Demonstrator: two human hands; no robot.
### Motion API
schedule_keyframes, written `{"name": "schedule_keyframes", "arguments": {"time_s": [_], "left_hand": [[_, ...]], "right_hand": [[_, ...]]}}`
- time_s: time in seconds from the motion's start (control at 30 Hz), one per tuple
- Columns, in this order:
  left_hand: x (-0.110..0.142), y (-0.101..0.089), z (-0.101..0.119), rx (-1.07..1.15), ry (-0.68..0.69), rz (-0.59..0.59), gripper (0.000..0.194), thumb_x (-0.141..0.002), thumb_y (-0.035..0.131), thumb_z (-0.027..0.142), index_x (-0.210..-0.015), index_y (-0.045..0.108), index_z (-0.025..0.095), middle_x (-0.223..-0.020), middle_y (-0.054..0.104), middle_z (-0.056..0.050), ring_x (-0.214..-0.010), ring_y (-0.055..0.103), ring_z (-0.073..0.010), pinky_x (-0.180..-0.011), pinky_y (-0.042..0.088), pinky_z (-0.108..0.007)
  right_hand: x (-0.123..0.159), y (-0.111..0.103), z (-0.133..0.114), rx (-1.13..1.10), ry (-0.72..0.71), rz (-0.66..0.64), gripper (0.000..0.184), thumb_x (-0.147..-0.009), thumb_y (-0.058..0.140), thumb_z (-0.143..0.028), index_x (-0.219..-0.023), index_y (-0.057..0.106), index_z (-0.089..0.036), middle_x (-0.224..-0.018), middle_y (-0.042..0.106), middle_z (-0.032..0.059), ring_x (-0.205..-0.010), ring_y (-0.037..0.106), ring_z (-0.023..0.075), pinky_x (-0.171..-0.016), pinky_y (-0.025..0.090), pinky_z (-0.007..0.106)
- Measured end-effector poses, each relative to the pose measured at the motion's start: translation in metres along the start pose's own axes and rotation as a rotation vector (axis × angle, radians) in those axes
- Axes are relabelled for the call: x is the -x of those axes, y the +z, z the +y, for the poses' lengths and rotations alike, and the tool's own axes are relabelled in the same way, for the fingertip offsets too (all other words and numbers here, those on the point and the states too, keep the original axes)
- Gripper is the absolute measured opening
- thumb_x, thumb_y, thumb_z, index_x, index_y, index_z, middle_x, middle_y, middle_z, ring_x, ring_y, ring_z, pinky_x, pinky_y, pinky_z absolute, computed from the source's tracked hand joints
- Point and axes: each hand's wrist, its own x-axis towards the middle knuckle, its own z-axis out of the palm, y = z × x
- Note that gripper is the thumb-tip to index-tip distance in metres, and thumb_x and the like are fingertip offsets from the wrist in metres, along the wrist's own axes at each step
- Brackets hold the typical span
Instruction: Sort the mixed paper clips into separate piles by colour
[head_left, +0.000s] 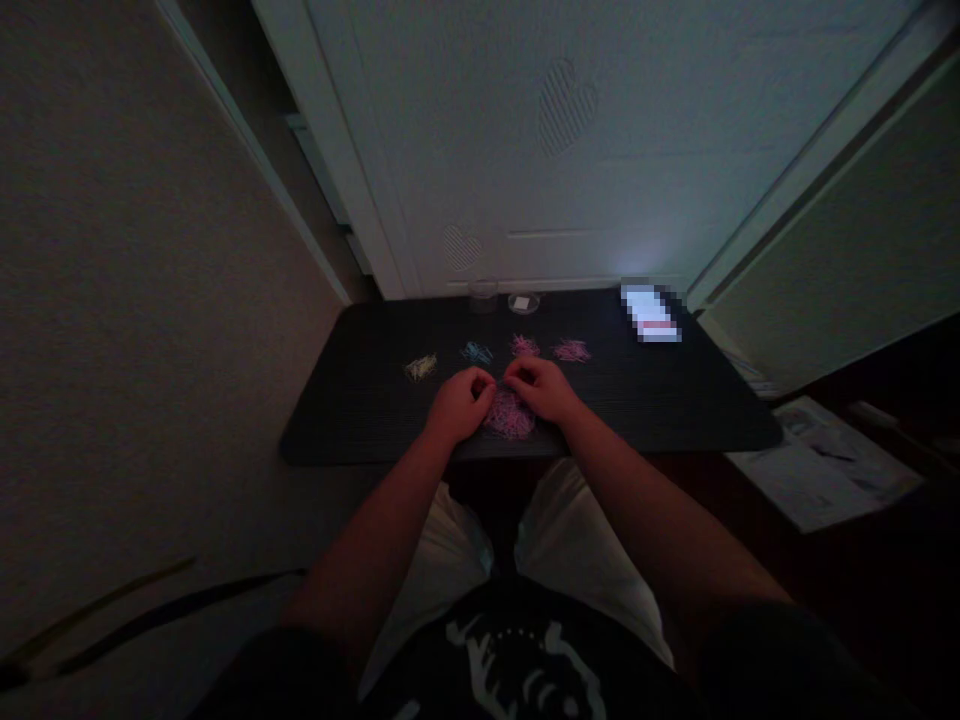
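Nearest are a dark shirt [517,660] with a pale print and light trousers [592,550], below the front edge of the dark bench [637,400]. Just inside that edge lies the large pink-purple pile [511,418] of thin strands, with the left hand [457,405] at its left side and the right hand [547,390] at its upper right. The fingers of each hand are drawn narrow, thumb and forefinger pinched together over the pile's far side; whether a strand is between them is too small to tell. Beyond the hands, four small heaps run left to right: a yellow heap [421,367], a blue heap [477,352], a pink heap [524,346] just past the right hand, and a second pink heap [572,350]. Farther back stand a clear round container [483,295] and, beside it, a clear round lid [523,303] with a white square on it. A lit, pixelated phone [651,312] lies at the far right, near the white door [480,150] with its striped hearts [566,108].
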Motion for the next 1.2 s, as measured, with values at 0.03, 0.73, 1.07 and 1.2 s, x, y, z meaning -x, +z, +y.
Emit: {"name": "schedule_keyframes", "arguments": {"time_s": [0.03, 0.73, 1.07, 1.2], "left_hand": [[0.0, 0.0, 0.0, -0.004, 0.006, -0.003, 0.013, -0.082, 0.052, 0.027, -0.086, 0.06, 0.018, -0.08, 0.065, -0.002, -0.072, 0.058, -0.0142, -0.066, 0.044, -0.026], [-0.001, 0.001, -0.006, 0.037, -0.021, 0.048, 0.013, -0.084, 0.05, 0.027, -0.085, 0.058, 0.017, -0.082, 0.064, -0.002, -0.075, 0.059, -0.0146, -0.069, 0.046, -0.027], [-0.041, -0.024, -0.007, -0.196, -0.047, 0.119, 0.014, -0.081, 0.055, 0.026, -0.089, 0.064, 0.019, -0.087, 0.068, -0.003, -0.08, 0.061, -0.0164, -0.078, 0.048, -0.03], [-0.064, -0.034, -0.012, -0.33, -0.049, 0.047, 0.017, -0.079, 0.056, 0.025, -0.09, 0.068, 0.019, -0.091, 0.069, -0.005, -0.085, 0.062, -0.019, -0.081, 0.047, -0.031]], "right_hand": [[0.0, 0.0, 0.0, -0.002, -0.004, 0.003, 0.009, -0.076, 0.056, -0.024, -0.074, 0.061, -0.017, -0.069, 0.06, 0.0009, -0.062, 0.052, 0.0124, -0.059, 0.04, 0.025], [-0.009, -0.008, 0.011, -0.536, 0.208, 0.358, 0.017, -0.071, 0.058, -0.033, -0.071, 0.046, -0.021, -0.058, 0.051, -0.0045, -0.05, 0.047, 0.0091, -0.049, 0.036, 0.022], [-0.006, -0.001, 0.01, -0.222, 0.12, 0.156, 0.009, -0.072, 0.055, -0.026, -0.068, 0.05, -0.02, -0.059, 0.049, -0.0028, -0.055, 0.045, 0.0109, -0.052, 0.036, 0.024], [-0.006, -0.002, 0.013, -0.223, 0.125, 0.176, 0.009, -0.072, 0.054, -0.026, -0.069, 0.05, -0.02, -0.06, 0.049, -0.0027, -0.056, 0.045, 0.0111, -0.053, 0.036, 0.024]]}}
